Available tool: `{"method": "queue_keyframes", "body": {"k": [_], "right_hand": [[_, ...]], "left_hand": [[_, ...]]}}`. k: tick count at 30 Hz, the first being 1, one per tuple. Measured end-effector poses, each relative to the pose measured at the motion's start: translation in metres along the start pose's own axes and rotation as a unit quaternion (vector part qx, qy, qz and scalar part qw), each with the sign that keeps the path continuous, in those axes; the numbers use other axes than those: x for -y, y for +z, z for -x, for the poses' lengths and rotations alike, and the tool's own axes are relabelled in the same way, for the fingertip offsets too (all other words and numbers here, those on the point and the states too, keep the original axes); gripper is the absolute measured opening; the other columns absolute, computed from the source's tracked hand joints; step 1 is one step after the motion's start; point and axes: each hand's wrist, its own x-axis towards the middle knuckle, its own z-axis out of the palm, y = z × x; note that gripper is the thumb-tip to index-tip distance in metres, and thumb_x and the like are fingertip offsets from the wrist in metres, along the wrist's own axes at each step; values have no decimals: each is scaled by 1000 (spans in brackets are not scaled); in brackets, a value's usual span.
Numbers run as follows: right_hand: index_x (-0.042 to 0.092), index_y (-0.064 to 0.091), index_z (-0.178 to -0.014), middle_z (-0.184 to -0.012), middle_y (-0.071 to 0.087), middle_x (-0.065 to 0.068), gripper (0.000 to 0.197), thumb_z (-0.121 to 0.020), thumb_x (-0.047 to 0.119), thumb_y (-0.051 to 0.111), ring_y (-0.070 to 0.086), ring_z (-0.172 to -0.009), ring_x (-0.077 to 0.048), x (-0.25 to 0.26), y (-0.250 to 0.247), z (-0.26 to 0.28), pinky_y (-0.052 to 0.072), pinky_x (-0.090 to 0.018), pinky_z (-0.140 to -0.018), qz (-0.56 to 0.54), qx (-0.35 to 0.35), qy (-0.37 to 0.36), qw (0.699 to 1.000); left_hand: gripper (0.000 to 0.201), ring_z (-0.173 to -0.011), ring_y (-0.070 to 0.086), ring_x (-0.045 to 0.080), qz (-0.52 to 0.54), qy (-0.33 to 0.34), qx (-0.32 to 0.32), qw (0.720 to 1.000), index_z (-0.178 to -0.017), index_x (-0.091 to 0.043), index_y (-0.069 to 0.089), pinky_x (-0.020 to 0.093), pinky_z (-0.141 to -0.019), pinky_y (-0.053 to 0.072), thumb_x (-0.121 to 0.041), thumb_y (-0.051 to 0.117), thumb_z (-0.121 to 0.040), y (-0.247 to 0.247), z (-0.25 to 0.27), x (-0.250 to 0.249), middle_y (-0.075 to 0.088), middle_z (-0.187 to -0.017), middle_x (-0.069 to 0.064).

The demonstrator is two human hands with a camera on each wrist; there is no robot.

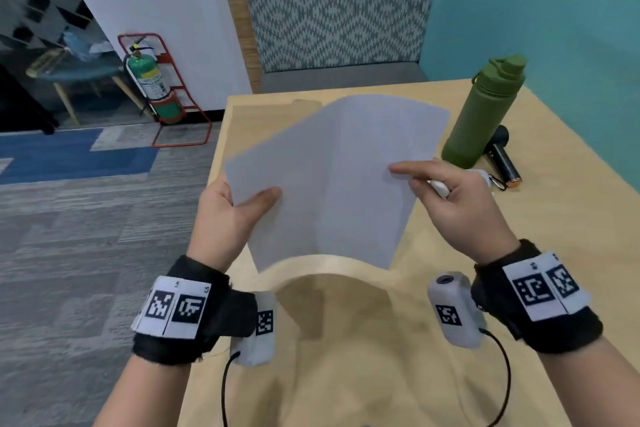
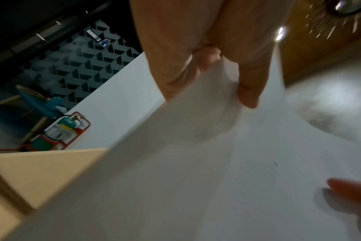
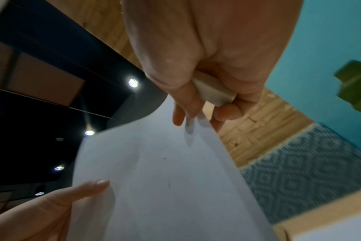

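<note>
Tabletop (image 1: 446, 291) half hidden behind paper (image 1: 339, 177)

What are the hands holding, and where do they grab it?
A paper: the left hand pinches its left edge, the right hand its right edge. The right hand also clutches a small white thing.

Thin, smooth, matt white paper sheet (image 1: 332, 177); pale wood-grain table (image 1: 540, 218), smooth with low sheen; matt green bottle (image 1: 481, 114); fuzzy black cloth wristbands (image 1: 239, 315).
</note>
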Motion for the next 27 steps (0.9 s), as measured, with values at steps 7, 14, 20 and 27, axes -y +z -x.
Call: {"method": "queue_keyframes", "body": {"k": [7, 14, 20, 27], "right_hand": [[10, 70, -102, -98, 69, -6, 31, -83, -2, 49, 56, -94, -4, -23, 18, 21, 37, 2, -82, 77, 11, -1, 997], [7, 70, -101, -96, 64, 5, 32, -85, -10, 49, 51, -94, 7, -20, 12, 19, 34, 5, -82, 70, -36, 25, 997], [8, 72, -94, -98, 63, 1, 29, -87, -8, 49, 59, -100, -14, -54, 24, 22, 34, 4, -79, 93, 36, 156, 983], [16, 67, -72, -72, 69, 1, 42, -77, -18, 41, 57, -57, -2, -23, 1, -1, 40, -10, -50, -204, -154, 184, 949]], "left_hand": [[33, -72, 65, -6, -74, -41, 1, 996, -85, -24, 61, 11, -66, 51, 8, 57, -87, 5, 10, 41, 69, -71, -23], [25, -67, 64, -9, -50, -56, -24, 997, -80, -23, 62, 10, -65, 52, 1, 58, -89, 9, 9, 46, 69, -70, -18], [10, -87, 64, 17, -84, -127, 2, 988, -93, -13, 63, 16, -72, 51, -5, 58, -91, 11, -1, 62, 67, -88, -4], [19, -79, 69, 6, -44, -139, 40, 989, -93, -19, 64, 24, -77, 55, -3, 54, -92, -1, -11, 58, 73, -82, -10]]}}
